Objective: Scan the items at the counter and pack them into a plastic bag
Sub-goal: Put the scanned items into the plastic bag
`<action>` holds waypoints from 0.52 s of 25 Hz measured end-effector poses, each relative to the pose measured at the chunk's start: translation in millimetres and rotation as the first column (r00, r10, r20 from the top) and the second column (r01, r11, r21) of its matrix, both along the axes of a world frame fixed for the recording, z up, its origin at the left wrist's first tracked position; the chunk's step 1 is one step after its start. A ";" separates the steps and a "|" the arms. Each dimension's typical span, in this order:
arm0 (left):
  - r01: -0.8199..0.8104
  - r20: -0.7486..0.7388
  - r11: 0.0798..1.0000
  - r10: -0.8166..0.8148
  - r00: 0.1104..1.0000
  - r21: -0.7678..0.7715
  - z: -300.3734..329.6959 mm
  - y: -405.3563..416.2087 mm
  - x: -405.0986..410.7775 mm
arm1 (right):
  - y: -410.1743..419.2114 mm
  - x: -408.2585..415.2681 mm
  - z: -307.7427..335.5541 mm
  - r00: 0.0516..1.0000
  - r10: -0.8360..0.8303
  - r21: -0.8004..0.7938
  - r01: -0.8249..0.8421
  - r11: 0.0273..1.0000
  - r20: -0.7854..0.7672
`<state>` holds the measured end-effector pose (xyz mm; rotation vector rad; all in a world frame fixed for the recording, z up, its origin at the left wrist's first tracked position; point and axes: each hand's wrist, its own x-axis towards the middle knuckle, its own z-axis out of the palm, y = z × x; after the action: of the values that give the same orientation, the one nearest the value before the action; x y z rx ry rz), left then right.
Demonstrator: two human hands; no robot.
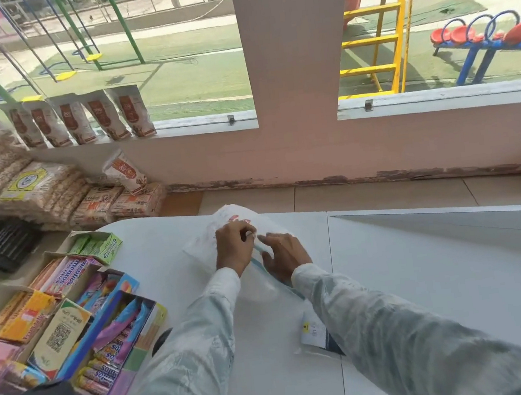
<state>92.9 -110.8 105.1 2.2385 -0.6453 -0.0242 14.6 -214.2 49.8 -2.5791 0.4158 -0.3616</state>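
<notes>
I had the plastic bag (205,236) lying on the white counter (424,276), right of the candy boxes (102,299). My left hand (234,247) pinched its edge, fingers pressed together; my right hand (283,254) lay on it (grip unclear). A small packet (313,331) sat nearer me.

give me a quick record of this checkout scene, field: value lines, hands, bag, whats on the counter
left hand: on the plastic bag, fingers pinching its edge
right hand: on the same bag, beside the left; its grip cannot be made out
bag state: white, thin, lying on the counter; whether it is open yet cannot be told
near item: small white packet on the counter, under the right forearm, outside the bag
left of counter: open candy boxes, green gum box
against the wall: stacked snack packs
</notes>
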 end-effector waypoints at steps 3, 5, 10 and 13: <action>0.005 0.009 0.999 -0.005 1.000 0.032 -14.0 3.4 -5.2 | -17.9 -53.5 -20.7 1.000 0.015 -0.026 -0.014 1.000 0.006; -0.002 -0.002 0.999 0.002 1.000 0.049 -21.9 3.6 -10.1 | -41.5 -97.5 -42.8 0.997 0.006 -0.147 -0.018 0.989 -0.080; -0.012 -0.029 0.995 0.015 0.999 0.100 -31.4 9.2 -16.4 | -72.5 -168.7 -75.1 0.879 0.094 -0.202 -0.210 0.957 -0.468; -0.026 -0.041 0.992 0.031 0.999 0.122 -35.5 13.6 -18.9 | -67.0 -176.2 -82.2 0.855 0.081 -0.172 -0.194 0.966 -0.512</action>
<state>73.9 -97.2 69.6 2.3571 -0.6027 -0.0986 -161.6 -281.2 -32.4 -2.8849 0.3781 0.3527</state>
